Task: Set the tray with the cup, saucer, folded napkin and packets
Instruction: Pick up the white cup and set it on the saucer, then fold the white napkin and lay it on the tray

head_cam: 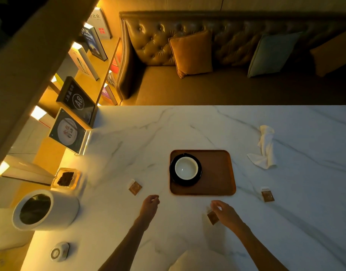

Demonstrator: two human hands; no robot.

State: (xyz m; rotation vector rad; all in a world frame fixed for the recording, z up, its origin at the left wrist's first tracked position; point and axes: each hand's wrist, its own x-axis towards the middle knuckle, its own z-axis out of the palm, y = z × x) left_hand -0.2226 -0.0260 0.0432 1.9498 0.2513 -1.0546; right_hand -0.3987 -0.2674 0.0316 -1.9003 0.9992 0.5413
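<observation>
A brown wooden tray (217, 173) lies in the middle of the marble table. On its left half a white cup (186, 168) stands on a black saucer (173, 176). A crumpled white napkin (265, 148) lies to the right of the tray. One brown packet (135, 187) lies left of the tray and another packet (267, 195) right of it. My right hand (226, 211) hovers near the tray's front edge, its fingers pinching a third packet (212, 218). My left hand (149, 205) floats near the front left of the tray, fingers loosely curled, holding nothing.
A white round bin (45, 209) stands at the table's left edge, with a glass dish (65, 178) of dark pieces behind it and a small round device (59, 251) in front. Sign holders (69, 130) line the left side. A tufted sofa (227, 55) with cushions runs behind the table.
</observation>
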